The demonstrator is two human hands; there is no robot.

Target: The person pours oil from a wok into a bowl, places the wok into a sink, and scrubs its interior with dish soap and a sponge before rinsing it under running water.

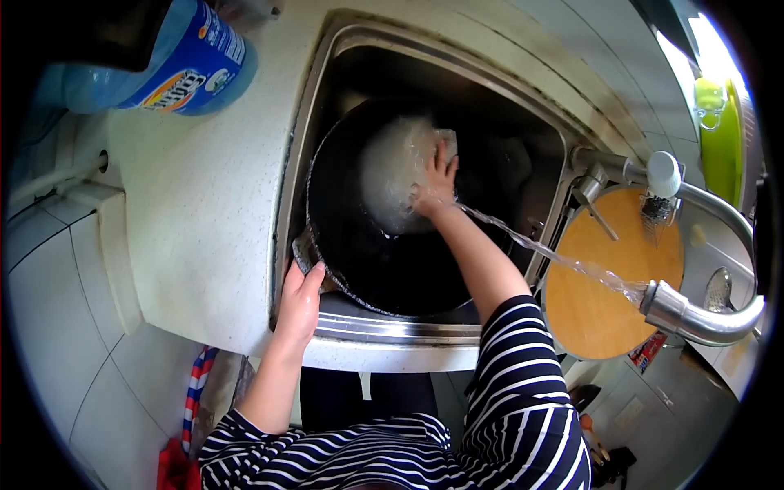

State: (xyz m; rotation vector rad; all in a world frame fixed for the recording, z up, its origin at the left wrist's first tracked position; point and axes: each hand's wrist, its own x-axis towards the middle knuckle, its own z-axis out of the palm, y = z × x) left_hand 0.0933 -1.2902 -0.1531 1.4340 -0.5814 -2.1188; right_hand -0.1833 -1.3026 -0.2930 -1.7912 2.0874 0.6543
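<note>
A large black pan (416,273) lies in the metal sink (327,69). My left hand (300,300) is wrapped round the pan's handle (307,251) at the lower left rim. Inside the pan my right hand (438,180) has its fingers spread over a pale, translucent cloth or sheet (454,145); whether it grips any of it cannot be made out. Whitish water (396,175) lies beside these fingers, blurred. From the faucet (653,302) a stream of water (563,260) runs toward my right wrist.
A blue bottle (204,61) lies at the upper left on the white counter (196,220). A round wooden board (596,318) is right of the sink, below a metal lever and a white-capped container (663,175). Something green (723,155) stands at the far right.
</note>
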